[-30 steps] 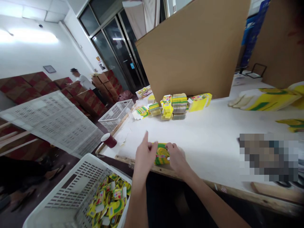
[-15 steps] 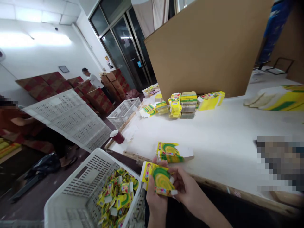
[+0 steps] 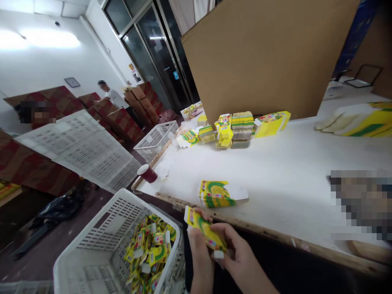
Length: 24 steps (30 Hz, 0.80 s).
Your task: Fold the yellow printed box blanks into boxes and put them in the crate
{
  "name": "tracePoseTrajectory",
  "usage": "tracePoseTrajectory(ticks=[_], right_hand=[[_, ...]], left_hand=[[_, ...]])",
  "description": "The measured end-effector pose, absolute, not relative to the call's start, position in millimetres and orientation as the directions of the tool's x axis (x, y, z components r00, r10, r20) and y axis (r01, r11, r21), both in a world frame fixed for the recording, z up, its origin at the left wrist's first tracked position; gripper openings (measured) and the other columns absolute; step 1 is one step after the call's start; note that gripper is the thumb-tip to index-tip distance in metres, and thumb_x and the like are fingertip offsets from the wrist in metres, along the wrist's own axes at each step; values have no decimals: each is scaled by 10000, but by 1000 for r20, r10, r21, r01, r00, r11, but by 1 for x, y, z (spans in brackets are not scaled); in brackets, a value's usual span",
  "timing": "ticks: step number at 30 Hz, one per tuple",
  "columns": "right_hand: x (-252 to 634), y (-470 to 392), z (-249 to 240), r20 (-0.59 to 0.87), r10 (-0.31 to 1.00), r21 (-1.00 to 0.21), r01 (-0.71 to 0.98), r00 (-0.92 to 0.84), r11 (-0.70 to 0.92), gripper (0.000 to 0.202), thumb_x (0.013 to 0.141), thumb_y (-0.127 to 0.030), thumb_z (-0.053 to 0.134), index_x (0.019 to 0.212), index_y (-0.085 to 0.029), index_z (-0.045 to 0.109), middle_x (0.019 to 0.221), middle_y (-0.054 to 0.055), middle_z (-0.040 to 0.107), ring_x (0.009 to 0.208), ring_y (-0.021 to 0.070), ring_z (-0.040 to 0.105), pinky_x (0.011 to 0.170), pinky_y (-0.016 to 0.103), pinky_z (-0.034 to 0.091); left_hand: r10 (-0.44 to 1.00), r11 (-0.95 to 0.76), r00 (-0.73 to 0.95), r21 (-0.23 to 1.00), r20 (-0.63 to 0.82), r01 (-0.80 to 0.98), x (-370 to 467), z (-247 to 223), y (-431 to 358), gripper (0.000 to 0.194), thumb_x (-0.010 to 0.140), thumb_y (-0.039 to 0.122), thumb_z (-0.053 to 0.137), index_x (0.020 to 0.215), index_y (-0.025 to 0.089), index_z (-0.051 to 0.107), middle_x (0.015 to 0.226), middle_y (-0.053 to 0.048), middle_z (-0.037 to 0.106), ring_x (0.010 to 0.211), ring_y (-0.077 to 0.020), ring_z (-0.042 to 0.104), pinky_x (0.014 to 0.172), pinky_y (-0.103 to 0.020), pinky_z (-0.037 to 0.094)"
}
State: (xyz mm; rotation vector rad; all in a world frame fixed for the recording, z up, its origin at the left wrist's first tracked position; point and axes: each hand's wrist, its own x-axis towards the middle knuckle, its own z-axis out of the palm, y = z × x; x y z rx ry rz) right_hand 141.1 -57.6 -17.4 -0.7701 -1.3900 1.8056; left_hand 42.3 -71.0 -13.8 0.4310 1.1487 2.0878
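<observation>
A small yellow and green carton (image 3: 206, 229) is held between both hands, tilted, in front of the table's near edge. My left hand (image 3: 199, 245) wraps around its left part. My right hand (image 3: 234, 247) grips the lower right end, where a white flap sticks out. Just beyond my hands, a stack of flat yellow and green cartons (image 3: 214, 194) lies on the white table (image 3: 284, 175). To the left stands a white plastic basket (image 3: 92, 220) with many small yellow cartons (image 3: 159, 255) inside.
A dark red cup (image 3: 147, 174) stands at the table's left corner. Bundled cartons (image 3: 241, 128) sit before a big cardboard sheet (image 3: 266, 61). More yellow cartons (image 3: 364, 120) lie at right. Beyond are another white crate (image 3: 156, 139), stacked boxes and two people.
The carton in my hands has turned from showing its broad face to a narrower, more edge-on view. At far left, a person has bent lower behind the white crates. The view has shifted slightly.
</observation>
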Motion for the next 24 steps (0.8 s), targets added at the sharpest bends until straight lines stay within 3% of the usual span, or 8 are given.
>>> tracePoseTrajectory(ticks=[2, 3, 6, 8, 14, 19, 23, 24], right_hand=[[150, -51, -11, -46, 867, -960, -217, -496, -175, 365, 703, -221, 624, 1059, -209, 544, 862, 35, 642, 668, 155, 585, 556, 252, 489], [156, -47, -7, -49, 888, -957, -232, -457, -172, 375, 713, -234, 622, 1075, -211, 523, 854, 29, 626, 631, 138, 557, 522, 235, 467], [174, -38, 4, 5, 938, -966, -243, -347, -85, 390, 714, -254, 637, 1079, -224, 502, 826, 9, 584, 609, 118, 515, 507, 215, 443], [183, -35, 10, 34, 950, -972, -230, -310, -40, 386, 721, -262, 634, 1081, -229, 499, 833, 10, 574, 645, 125, 527, 533, 219, 452], [194, -41, 12, 20, 960, -984, -176, -278, -31, 405, 712, -298, 640, 1089, -233, 504, 871, 23, 603, 725, 157, 572, 574, 244, 465], [193, -38, 6, 29, 951, -976, -213, -307, -39, 400, 717, -258, 639, 1092, -224, 502, 810, -4, 576, 673, 130, 543, 576, 232, 455], [190, -31, -3, 23, 971, -967, -253, -239, -39, 422, 719, -270, 649, 1108, -217, 492, 775, -7, 561, 662, 131, 533, 553, 229, 433], [188, -30, -4, 19, 974, -964, -263, -224, -41, 430, 714, -271, 652, 1110, -217, 491, 770, -8, 562, 663, 133, 537, 556, 231, 435]], left_hand=[[716, -320, -698, 890, 3, -324, 37, -1, -61, 722, 698, 687, 530, 1253, 227, 481, 926, -49, 607, 799, -167, 594, 683, -261, 475], [699, -291, -715, 921, 20, -258, 32, 8, -53, 754, 735, 660, 502, 1336, 218, 397, 893, -38, 606, 752, -146, 588, 661, -250, 469], [796, -72, -600, 997, 79, 35, 15, 43, -18, 850, 779, 325, 571, 1462, 179, 87, 581, 76, 502, 448, -67, 418, 476, -186, 369], [856, 35, -512, 980, 72, 196, 5, 63, 11, 867, 739, 170, 500, 1461, 109, 23, 486, 108, 432, 393, -62, 356, 449, -180, 357], [846, 114, -526, 936, 83, 332, -9, 94, 76, 832, 653, 92, 444, 1435, 74, 162, 470, 109, 421, 396, -60, 355, 441, -173, 394], [827, 103, -552, 935, 108, 338, -13, 92, 73, 775, 679, 113, 492, 1413, 85, 244, 498, 85, 444, 437, -75, 399, 468, -188, 406], [822, -43, -543, 969, 173, 243, 15, 53, 28, 718, 804, 386, 471, 1429, 141, 214, 830, -39, 608, 657, -105, 565, 682, -258, 493], [821, -164, -540, 982, 186, 89, 26, 39, 13, 753, 773, 476, 509, 1413, 164, 264, 989, -96, 614, 807, -146, 602, 763, -292, 492]])
